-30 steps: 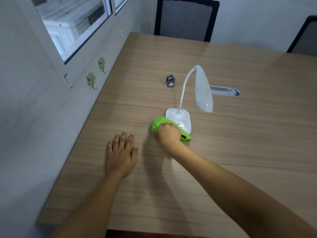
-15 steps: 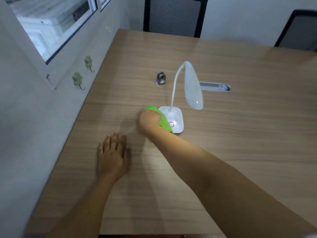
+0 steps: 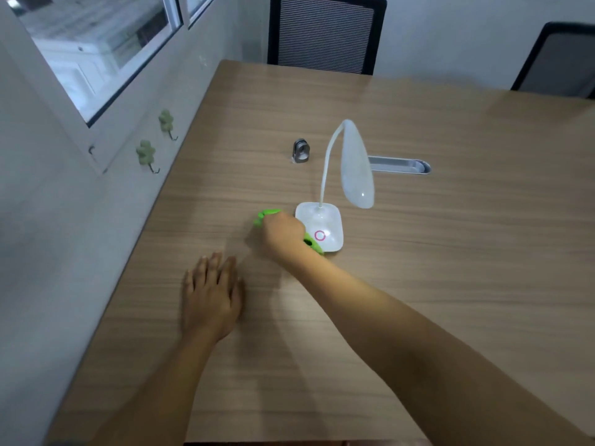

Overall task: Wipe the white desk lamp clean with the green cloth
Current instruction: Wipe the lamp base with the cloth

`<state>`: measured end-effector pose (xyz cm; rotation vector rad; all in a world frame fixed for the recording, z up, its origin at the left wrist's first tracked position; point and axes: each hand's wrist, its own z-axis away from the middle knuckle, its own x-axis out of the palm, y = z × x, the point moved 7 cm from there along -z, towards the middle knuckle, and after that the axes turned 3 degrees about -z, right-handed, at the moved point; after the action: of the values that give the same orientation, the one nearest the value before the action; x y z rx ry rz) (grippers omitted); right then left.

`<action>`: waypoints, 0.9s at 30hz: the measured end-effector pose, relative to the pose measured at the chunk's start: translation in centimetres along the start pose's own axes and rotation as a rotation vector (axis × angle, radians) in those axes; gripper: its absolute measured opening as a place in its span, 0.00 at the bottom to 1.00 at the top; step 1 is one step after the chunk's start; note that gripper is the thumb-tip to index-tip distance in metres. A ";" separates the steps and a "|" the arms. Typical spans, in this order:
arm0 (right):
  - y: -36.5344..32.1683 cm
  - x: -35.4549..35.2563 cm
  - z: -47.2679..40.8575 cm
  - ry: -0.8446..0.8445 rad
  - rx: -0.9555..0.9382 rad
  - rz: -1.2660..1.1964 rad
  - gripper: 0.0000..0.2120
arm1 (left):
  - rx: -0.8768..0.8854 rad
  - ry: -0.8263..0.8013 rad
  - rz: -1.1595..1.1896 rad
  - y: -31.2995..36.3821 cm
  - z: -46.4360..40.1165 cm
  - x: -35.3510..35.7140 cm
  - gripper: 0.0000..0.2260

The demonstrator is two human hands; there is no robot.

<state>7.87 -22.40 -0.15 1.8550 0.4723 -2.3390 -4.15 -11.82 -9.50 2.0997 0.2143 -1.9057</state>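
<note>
Here, mid-frame, the right hand bunches the green cloth against the white desk lamp base's left edge, probably to scrub it, while the left hand rests flat, fingers together, on the table below.

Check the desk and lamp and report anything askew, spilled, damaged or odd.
Nothing stands out. The white desk lamp stands upright on the wooden desk, with no visible spill or damage. The right hand holds the green cloth against the base's left edge; the left hand lies flat on the desk.
</note>
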 end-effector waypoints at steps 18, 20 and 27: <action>14.9 -2.6 4.1 0.130 -0.217 -0.104 0.20 | -0.027 -0.064 0.005 -0.1 0.1 0.1 0.29; 15.2 -3.7 3.4 0.217 -0.161 -0.094 0.20 | -0.029 -0.071 0.007 -0.1 0.1 0.2 0.28; 13.4 -0.8 3.5 0.034 -0.261 0.067 0.18 | -0.026 -0.070 0.007 -0.2 0.1 0.2 0.29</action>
<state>8.64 -36.20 -0.98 1.7622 0.6721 -2.0917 -4.26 -11.71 -9.72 2.0103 0.2146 -1.9584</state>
